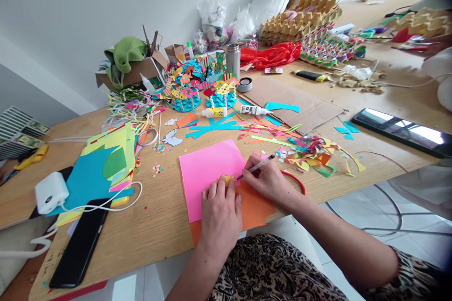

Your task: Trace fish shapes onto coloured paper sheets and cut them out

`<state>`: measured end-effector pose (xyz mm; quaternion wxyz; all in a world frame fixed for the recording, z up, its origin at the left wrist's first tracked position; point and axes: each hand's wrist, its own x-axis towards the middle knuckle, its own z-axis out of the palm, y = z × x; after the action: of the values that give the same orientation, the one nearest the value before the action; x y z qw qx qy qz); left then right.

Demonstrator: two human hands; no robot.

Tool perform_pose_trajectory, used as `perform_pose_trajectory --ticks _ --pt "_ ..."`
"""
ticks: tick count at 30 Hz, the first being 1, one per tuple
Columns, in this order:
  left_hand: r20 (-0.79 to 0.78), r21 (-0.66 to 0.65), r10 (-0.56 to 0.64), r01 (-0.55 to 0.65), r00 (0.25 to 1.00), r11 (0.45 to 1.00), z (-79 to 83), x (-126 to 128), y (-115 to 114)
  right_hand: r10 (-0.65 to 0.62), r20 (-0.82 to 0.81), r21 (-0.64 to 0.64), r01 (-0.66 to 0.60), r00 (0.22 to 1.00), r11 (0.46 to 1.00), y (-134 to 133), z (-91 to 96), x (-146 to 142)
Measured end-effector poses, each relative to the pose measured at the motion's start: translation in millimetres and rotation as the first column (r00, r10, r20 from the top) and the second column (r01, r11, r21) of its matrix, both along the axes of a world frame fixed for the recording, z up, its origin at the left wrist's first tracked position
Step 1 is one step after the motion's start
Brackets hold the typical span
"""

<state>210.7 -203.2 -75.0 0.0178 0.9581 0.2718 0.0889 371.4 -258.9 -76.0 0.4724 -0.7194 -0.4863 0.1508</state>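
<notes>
A sheet of pink paper (203,164) lies on the table in front of me, overlapping a sheet of orange paper (252,207). On the pink sheet rests a small yellow fish cutout (229,178), partly covered by my fingers. My left hand (221,207) lies flat, its fingertips pressing the fish against the paper. Pinched in my right hand (268,179) is a slim pale pen (260,163), its dark tip at the fish's right end. A red curved loop (298,181) shows beside my right wrist; the rest of it is hidden.
Two glue bottles (215,112) and paper fish decorations (185,91) stand farther back. Paper scraps (314,150) lie to the right, near a large phone (402,131). Coloured sheets (84,169), a black phone (83,244) and a white charger (51,193) with its cable are at left.
</notes>
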Motion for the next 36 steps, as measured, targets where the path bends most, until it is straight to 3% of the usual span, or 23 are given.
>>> perform_pose_trajectory --ticks 11,18,23,36 --pt "-0.008 0.015 -0.001 0.001 1.000 1.000 -0.8 0 0 0.001 0.012 -0.006 -0.001 1.000 1.000 -1 -0.4 1" --pt "0.020 0.019 0.028 -0.029 0.999 0.999 -1.1 1 -4 0.011 0.003 0.065 -0.011 1.000 0.998 -4 5.3 -2" --pt "0.046 0.014 0.042 -0.043 0.998 0.999 -4.1 1 -7 0.137 0.139 0.039 -0.143 0.981 0.989 -3 2.5 -1" --pt "0.063 -0.024 0.078 -0.077 0.995 0.997 -7.1 1 -12 0.150 0.359 -0.019 -0.154 0.921 0.988 0 0.3 -4"
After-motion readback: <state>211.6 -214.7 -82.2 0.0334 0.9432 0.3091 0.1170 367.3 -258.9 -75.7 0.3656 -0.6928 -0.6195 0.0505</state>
